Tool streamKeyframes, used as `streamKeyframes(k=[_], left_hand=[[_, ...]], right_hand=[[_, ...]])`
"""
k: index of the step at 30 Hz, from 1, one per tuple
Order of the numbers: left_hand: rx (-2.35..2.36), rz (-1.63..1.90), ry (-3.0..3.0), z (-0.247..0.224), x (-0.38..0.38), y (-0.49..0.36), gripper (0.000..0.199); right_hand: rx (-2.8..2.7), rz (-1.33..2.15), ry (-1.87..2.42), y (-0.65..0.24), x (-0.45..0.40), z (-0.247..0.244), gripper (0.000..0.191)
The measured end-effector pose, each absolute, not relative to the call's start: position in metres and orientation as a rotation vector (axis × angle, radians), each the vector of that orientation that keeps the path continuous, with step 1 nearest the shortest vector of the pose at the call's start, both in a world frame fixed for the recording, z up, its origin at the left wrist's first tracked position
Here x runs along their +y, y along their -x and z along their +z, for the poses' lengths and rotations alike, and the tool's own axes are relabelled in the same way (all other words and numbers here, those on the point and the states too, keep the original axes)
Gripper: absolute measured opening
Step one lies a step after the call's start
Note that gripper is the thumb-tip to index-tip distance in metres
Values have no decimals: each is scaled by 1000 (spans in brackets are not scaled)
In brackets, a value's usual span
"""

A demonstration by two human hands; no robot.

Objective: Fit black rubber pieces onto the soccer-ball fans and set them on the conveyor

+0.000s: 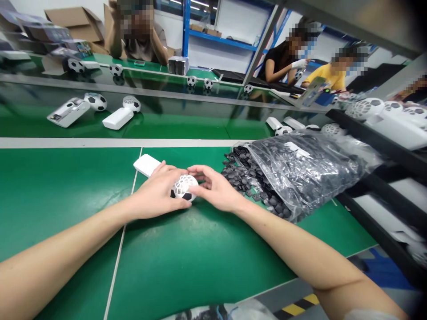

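Observation:
On the green work table (180, 258), a white device (147, 165) with a flat block-shaped body ends in a small soccer ball head (185, 186) with open white lattice and black patches. My left hand (158, 190) is closed round the ball's left side, thumb low in front; the body sticks out behind its fingers. My right hand (216, 189) closes on the ball's right side, thumb on its front and fingers curled at the back. Whether a small part sits in those fingers is hidden. Just right of it lie loose small black pieces (238, 175), spilling from a clear plastic bag (310, 164).
Beyond a pale rail (83, 142), a glossy green conveyor (187, 118) carries several soccer ball devices (122, 116). A black rack (367, 186) with more devices stands close on the right. Across the line several people work, one in a yellow shirt (330, 76).

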State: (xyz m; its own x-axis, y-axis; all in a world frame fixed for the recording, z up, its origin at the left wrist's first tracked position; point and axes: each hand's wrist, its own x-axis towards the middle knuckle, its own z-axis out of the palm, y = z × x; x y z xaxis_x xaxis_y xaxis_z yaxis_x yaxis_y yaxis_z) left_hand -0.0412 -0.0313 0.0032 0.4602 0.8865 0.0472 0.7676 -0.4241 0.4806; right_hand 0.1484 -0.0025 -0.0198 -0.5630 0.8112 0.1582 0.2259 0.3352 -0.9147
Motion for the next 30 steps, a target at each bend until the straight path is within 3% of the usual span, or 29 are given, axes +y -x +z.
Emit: streamKeyframes(k=[5, 8, 11, 19, 24, 30], left_hand=[[1391, 246, -2287, 9, -26, 54, 73], [1532, 282, -2248, 6, -28, 50, 80], [1588, 373, -2232, 1, -32, 41, 71], [1279, 270, -2287, 13, -23, 55, 63], [1361, 318, -2230, 8, -32, 47, 61], [1385, 395, -2157, 6, -35, 38, 54]], right_hand=[[-2076, 531, 1150, -168, 30, -18, 13], [-2262, 358, 1212, -173, 38, -22, 15], [-2457, 268, 1206, -171, 36, -25, 18], [-2623, -92, 1232, -167, 32, -22, 22], [-2493, 75, 1031, -169, 26, -18, 17], [-2249, 602, 825, -162, 2, -3, 8]])
